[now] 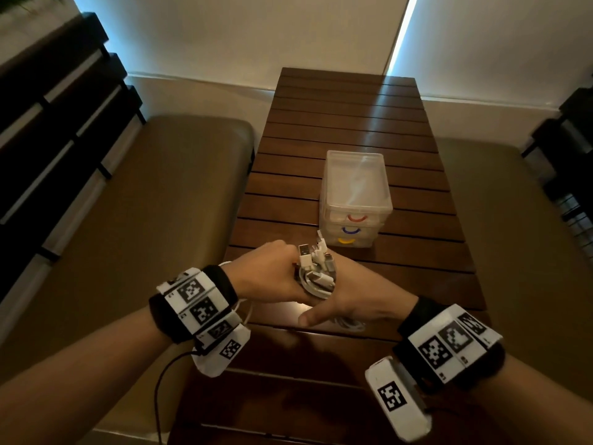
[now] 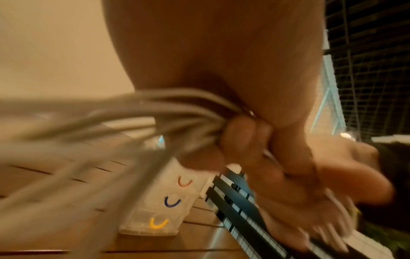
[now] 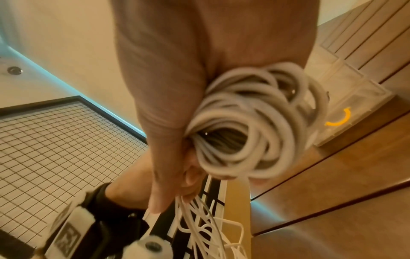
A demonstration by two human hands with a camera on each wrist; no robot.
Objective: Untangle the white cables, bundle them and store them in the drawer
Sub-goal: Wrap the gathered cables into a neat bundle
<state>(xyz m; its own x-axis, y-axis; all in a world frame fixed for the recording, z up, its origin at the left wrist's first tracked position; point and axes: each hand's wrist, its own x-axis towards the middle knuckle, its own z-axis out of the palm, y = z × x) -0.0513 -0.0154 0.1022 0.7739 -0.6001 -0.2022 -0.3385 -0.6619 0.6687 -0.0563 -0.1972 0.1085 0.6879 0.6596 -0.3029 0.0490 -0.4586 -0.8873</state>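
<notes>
The white cables (image 1: pixel 316 276) are gathered in a bunch held between both hands above the near part of the table, with several plug ends sticking up. My left hand (image 1: pixel 272 274) is a fist gripping the strands (image 2: pixel 155 113). My right hand (image 1: pixel 349 293) holds the coiled part (image 3: pixel 255 122), thumb pointing left. Loose strands (image 3: pixel 199 227) hang below the hands. The clear plastic drawer unit (image 1: pixel 354 200) stands just beyond the hands, with red, blue and yellow handles; its three drawers look closed. The left wrist view shows the drawer unit (image 2: pixel 164 201) and the right wrist view its yellow handle (image 3: pixel 339 119).
The slatted dark wooden table (image 1: pixel 353 107) runs away from me. Brown cushioned benches (image 1: pixel 160 203) flank it on both sides. A dark slatted backrest (image 1: pixel 48 123) is at the left, a wire grid panel (image 3: pixel 55 149) at the right.
</notes>
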